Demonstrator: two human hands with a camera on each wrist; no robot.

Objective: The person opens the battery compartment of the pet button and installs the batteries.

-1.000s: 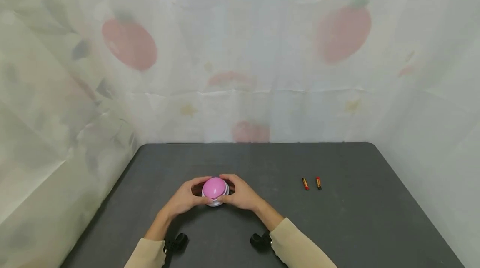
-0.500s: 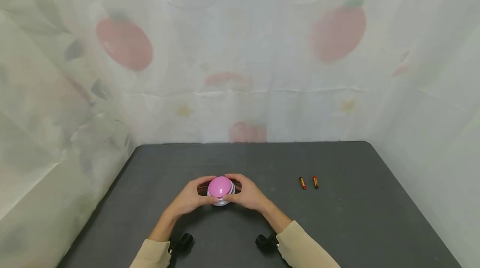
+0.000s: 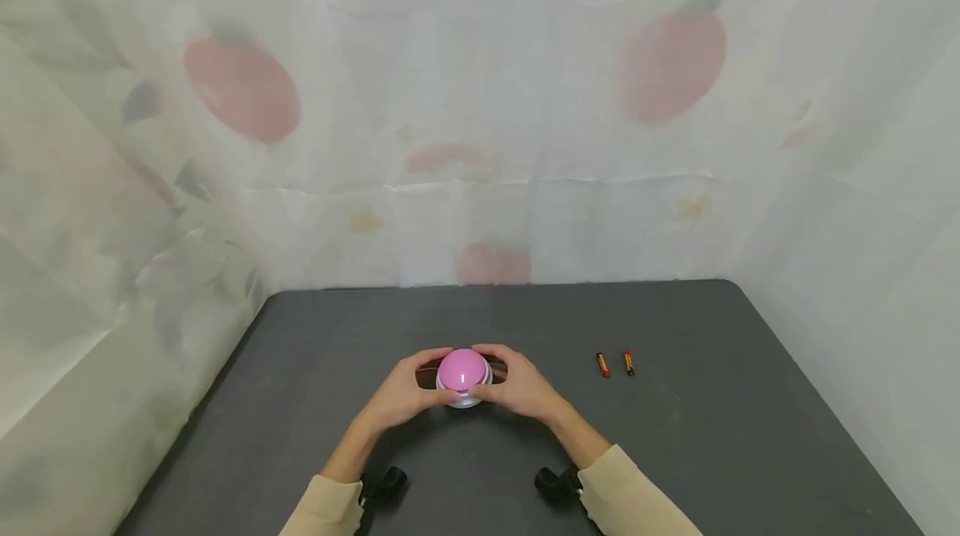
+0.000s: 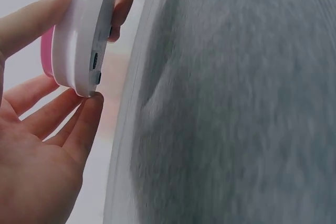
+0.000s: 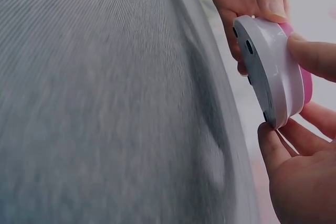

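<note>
While cupped between both hands, left hand and right hand each gripping the pink dome button by its white base, lifted just clear of the dark table. Looks like inspection underway; next calls for turning the underside up. Farther right, two batteries lying apart.

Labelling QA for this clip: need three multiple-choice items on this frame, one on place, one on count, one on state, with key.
1. Where do the batteries lie relative to the pink dome button?
A. to its right
B. to its left
C. under it

2. How many batteries are on the table?
A. one
B. two
C. four

3. How is the button held?
A. lying untouched
B. one hand only
C. left hand and right hand grip it off the table

Key: 1 A, head view shows them rightward; 2 B, two lie side by side; 3 C, wrist views show its underside clear.
</note>
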